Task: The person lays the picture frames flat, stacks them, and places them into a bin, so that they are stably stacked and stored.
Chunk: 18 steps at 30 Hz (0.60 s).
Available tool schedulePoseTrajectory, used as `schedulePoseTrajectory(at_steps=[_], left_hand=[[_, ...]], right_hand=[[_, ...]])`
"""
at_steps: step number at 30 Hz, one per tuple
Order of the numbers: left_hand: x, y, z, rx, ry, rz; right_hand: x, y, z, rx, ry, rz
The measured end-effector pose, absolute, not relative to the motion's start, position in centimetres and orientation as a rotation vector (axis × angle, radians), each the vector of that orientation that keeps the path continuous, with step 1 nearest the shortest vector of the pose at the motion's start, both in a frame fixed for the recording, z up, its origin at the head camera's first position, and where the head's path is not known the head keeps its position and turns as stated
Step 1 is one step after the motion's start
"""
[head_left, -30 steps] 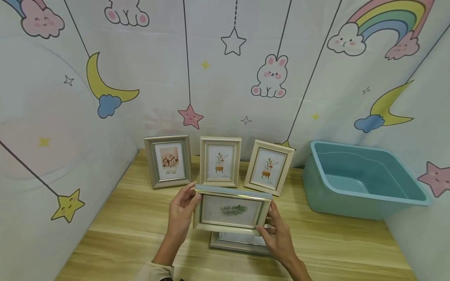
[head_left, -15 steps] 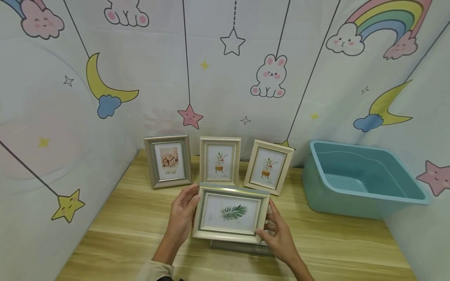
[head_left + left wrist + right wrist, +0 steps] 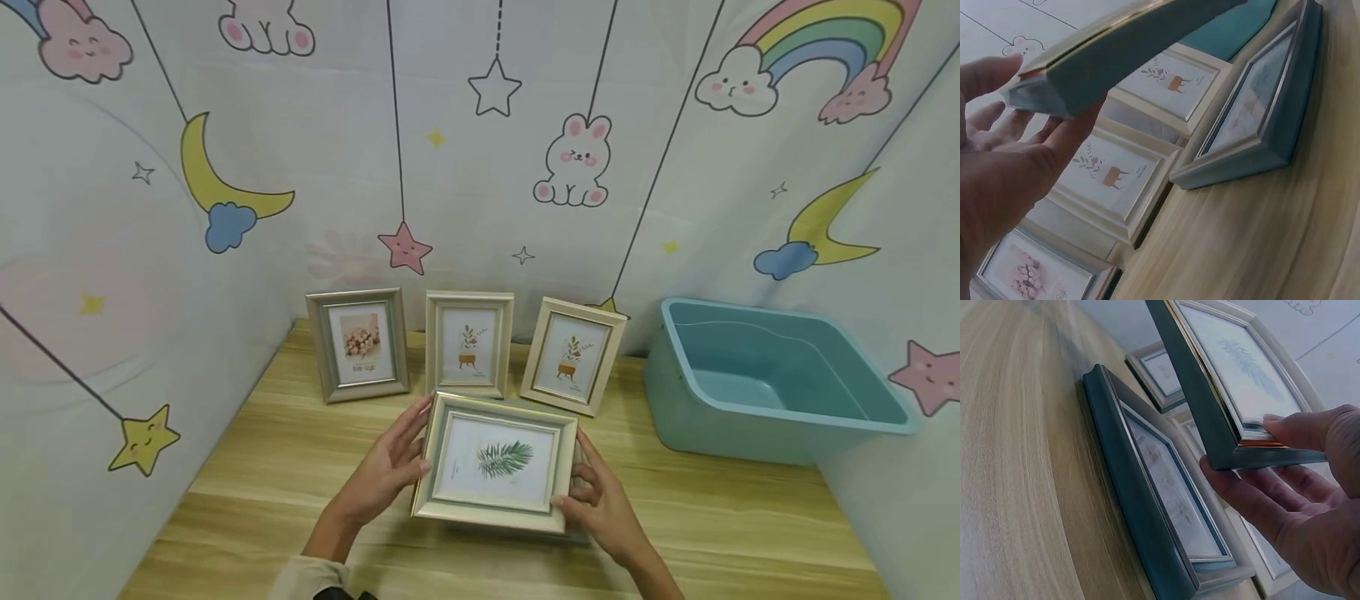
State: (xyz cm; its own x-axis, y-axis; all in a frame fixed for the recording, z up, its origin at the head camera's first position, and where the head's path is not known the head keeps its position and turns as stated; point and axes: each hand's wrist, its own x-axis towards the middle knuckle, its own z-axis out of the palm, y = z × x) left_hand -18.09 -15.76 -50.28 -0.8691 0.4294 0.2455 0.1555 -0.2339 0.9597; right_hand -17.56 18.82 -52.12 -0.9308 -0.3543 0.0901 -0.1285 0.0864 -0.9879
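A cream picture frame [image 3: 492,460] with a green palm-leaf print is held up on its long side. My left hand [image 3: 386,467] is at its left end, thumb at the front edge and fingers behind. At the right end, my right hand [image 3: 603,504] pinches it, the thumb on the front border and fingers underneath, as the right wrist view shows. Just below lies a second, silver-grey frame [image 3: 1166,481], flat on the table, face up; in the head view the held frame hides nearly all of it. A gap separates the two frames in both wrist views.
Along the back stand a silver-grey frame with a flower print [image 3: 358,346], a cream frame with a potted plant [image 3: 470,343] and a similar tilted one [image 3: 574,357]. A teal plastic tub [image 3: 750,429] sits at the right on the wood-grain table [image 3: 247,500], before a patterned curtain [image 3: 330,150].
The held frame has tilted back, its face turning further upward, and it now covers more of the frame below. My left hand has shifted slightly and its fingers look straighter.
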Motion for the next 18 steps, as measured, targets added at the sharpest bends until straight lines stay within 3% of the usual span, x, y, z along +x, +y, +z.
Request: schedulePoseTrajectory(at_steps=[18], left_hand=[[-18.9,-15.8,-51.3,0.563,1.942,1.873]], right_hand=[[-17.6,21.5,-52.1,-0.298,2.002,-1.822]])
